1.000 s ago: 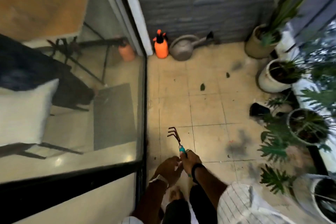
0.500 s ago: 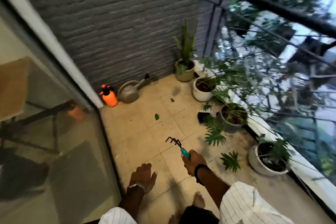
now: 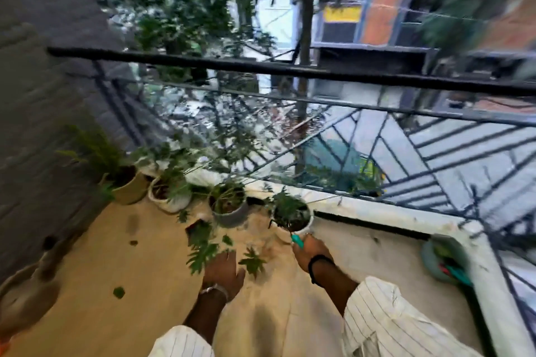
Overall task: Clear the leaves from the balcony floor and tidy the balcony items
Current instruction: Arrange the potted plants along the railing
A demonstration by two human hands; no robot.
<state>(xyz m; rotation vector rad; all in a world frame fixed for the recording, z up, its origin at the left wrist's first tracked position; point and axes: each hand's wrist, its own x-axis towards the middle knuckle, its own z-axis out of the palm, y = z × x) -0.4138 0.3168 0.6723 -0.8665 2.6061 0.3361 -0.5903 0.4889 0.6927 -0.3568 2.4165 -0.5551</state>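
My right hand (image 3: 309, 251) grips the teal handle of a small hand rake (image 3: 297, 240); its dark prongs are lost against the white pot (image 3: 301, 227) just beyond. My left hand (image 3: 224, 269) hangs over the tan tiled floor (image 3: 145, 284) with fingers straight and holds nothing. A loose green leaf (image 3: 119, 292) lies on the tiles to its left, and another small dark leaf (image 3: 133, 242) lies farther off. The frame is motion-blurred.
Several potted plants (image 3: 229, 206) line the base of the black railing (image 3: 290, 71). A grey watering can (image 3: 29, 293) sits at the left edge by the brick wall. A teal bag with tools (image 3: 443, 264) rests in the right corner on the white ledge (image 3: 377, 211).
The view has swung right from the glass door and wall to the railing. My right hand carried the rake toward the white pot; my left hand lifted off the floor.
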